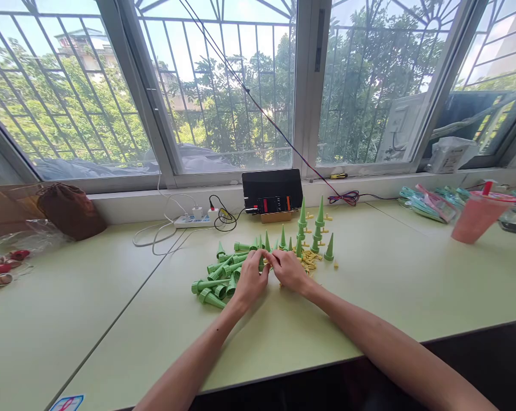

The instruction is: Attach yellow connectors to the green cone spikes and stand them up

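My left hand [252, 278] and my right hand [289, 270] meet over the middle of the table, fingers closed and fingertips nearly touching. Between them a green plastic spike [261, 264] partly shows, and the left fingers are closed around it. What my right fingers pinch is too small and hidden to make out. Left of my hands lies a heap of hollow green spikes [215, 283] with ribbed collars. Beside my right hand is a pile of small yellow plastic pieces [311, 260]. Behind it stand stacked green spikes [317, 234] with yellow pieces sticking out sideways.
A dark tablet [271, 185] leans by the window sill, with a phone-like device in front. A power strip [193, 220] with white cables lies back left, near a brown bag [72, 211]. To the right stand a red drink cup [480, 216] and plastic-wrapped packets [429, 201].
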A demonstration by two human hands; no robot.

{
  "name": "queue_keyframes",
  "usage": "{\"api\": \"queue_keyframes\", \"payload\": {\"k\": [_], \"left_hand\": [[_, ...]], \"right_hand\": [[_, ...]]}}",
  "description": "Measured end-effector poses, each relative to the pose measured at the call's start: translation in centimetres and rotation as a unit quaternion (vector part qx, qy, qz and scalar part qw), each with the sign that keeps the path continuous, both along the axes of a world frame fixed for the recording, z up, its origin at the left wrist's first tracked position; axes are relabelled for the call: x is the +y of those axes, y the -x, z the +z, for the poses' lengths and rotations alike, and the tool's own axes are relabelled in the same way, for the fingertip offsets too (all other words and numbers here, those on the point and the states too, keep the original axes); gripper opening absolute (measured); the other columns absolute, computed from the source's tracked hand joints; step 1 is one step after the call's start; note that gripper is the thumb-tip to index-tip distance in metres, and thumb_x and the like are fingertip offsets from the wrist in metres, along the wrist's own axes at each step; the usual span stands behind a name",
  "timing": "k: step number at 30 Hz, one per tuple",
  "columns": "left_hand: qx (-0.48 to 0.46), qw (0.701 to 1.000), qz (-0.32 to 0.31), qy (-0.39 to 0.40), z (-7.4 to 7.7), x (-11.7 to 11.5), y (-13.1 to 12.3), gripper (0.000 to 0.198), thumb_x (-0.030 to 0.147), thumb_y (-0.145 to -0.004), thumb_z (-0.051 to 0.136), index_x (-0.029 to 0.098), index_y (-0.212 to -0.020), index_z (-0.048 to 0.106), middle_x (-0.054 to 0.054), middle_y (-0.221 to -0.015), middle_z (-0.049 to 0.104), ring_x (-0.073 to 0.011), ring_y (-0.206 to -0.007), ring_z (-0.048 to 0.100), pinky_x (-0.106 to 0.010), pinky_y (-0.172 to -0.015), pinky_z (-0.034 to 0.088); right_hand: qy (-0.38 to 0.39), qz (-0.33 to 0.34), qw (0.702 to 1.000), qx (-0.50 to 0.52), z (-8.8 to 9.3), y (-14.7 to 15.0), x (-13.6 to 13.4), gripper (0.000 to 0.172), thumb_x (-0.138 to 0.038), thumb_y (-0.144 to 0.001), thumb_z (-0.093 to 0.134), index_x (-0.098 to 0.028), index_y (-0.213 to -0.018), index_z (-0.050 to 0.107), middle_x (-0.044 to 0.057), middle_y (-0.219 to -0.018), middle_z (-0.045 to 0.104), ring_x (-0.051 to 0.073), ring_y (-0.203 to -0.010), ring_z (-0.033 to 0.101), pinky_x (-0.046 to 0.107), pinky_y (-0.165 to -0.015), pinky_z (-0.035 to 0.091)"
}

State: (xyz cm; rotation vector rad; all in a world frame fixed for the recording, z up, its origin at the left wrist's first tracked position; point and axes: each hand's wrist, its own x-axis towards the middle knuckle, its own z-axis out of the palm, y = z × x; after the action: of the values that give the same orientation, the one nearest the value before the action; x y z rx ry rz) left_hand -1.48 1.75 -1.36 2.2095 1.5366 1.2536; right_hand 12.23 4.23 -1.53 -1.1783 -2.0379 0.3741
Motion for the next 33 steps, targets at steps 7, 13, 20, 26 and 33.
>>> {"api": "queue_keyframes", "payload": {"k": [7,13,20,26,33], "left_hand": [[-0.011,1.000,0.003,-0.002,0.10,-0.05,0.02,0.021,0.009,-0.081,0.048,0.019,-0.098,0.056,-0.006,-0.097,0.060,-0.0203,-0.092,0.056,-0.035,-0.084,0.045],[-0.005,1.000,0.009,-0.013,-0.08,0.07,-0.01,0.021,0.011,-0.082,0.049,0.019,-0.099,0.057,-0.007,-0.097,0.060,-0.0205,-0.093,0.058,-0.035,-0.085,0.046],[0.002,1.000,0.011,-0.004,0.15,-0.13,-0.16,0.024,0.013,-0.080,0.052,0.018,-0.103,0.056,-0.006,-0.099,0.060,-0.0194,-0.092,0.058,-0.033,-0.083,0.047],[0.006,1.000,0.005,-0.007,-0.02,-0.05,-0.03,0.024,0.011,-0.081,0.051,0.018,-0.103,0.056,-0.007,-0.100,0.060,-0.0198,-0.094,0.058,-0.035,-0.085,0.046],[-0.005,1.000,-0.003,0.002,-0.35,0.14,0.12,0.025,0.013,-0.080,0.053,0.019,-0.105,0.056,-0.006,-0.100,0.061,-0.0206,-0.094,0.057,-0.034,-0.082,0.047]], "right_hand": [[0.010,0.007,1.000,0.014,-0.04,-0.02,-0.15,0.036,-0.041,-0.098,0.040,-0.017,-0.078,0.057,0.002,-0.068,0.062,0.012,-0.058,0.050,0.023,-0.054,0.027],[0.017,0.010,1.000,0.004,-0.12,-0.07,-0.03,0.027,-0.034,-0.097,0.042,-0.017,-0.082,0.057,0.004,-0.073,0.065,0.013,-0.062,0.053,0.023,-0.057,0.030],[0.021,0.004,1.000,0.016,-0.27,-0.11,0.12,0.028,-0.034,-0.098,0.039,-0.018,-0.083,0.056,0.004,-0.074,0.064,0.013,-0.063,0.054,0.023,-0.058,0.031],[0.022,0.001,1.000,0.017,-0.21,-0.18,0.06,0.030,-0.035,-0.099,0.038,-0.018,-0.080,0.055,0.003,-0.071,0.062,0.012,-0.060,0.050,0.023,-0.056,0.028],[0.013,-0.012,1.000,0.008,-0.02,-0.24,0.04,0.033,-0.035,-0.098,0.039,-0.018,-0.077,0.057,0.002,-0.067,0.060,0.012,-0.057,0.045,0.023,-0.053,0.024]]}}
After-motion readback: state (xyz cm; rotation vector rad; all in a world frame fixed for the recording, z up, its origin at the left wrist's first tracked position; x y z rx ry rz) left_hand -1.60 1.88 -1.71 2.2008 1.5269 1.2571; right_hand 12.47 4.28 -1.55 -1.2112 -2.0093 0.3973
